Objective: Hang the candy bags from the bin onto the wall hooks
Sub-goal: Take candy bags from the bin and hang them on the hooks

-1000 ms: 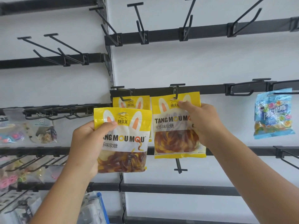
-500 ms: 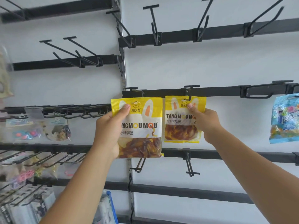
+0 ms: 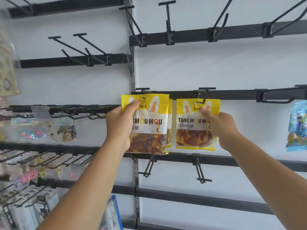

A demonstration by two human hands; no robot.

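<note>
White wall panels fill the view, crossed by black metal rails that carry black wire hooks. At far left, small clear packets of trinkets hang on crowded hooks.

Next comes the left hand, which grips a glossy yellow-and-white plastic candy bag by its left edge. Its thumb presses on the front just beside the punched hang hole, and its fingers are hidden behind. This bag is held up in front of the left wall hook; whether the hole has caught the hook I cannot tell. A sliver of a second yellow bag shows behind it, apparently already hung.

Further right, the right hand pinches a matching yellow candy bag, thumb on the front under the hole and fingers curled round the right edge. The hole sits at the tip of the middle wall hook. At far right hangs a blue candy bag.

These bags look light, soft and crinkly, with slick film. The gummies lie heaped in the lower half, so the body will probably sag and swing. The flat sealed band at the top looks the stiffest part. A pinch there, close beside the hole, should best steer it onto the wire.
</note>
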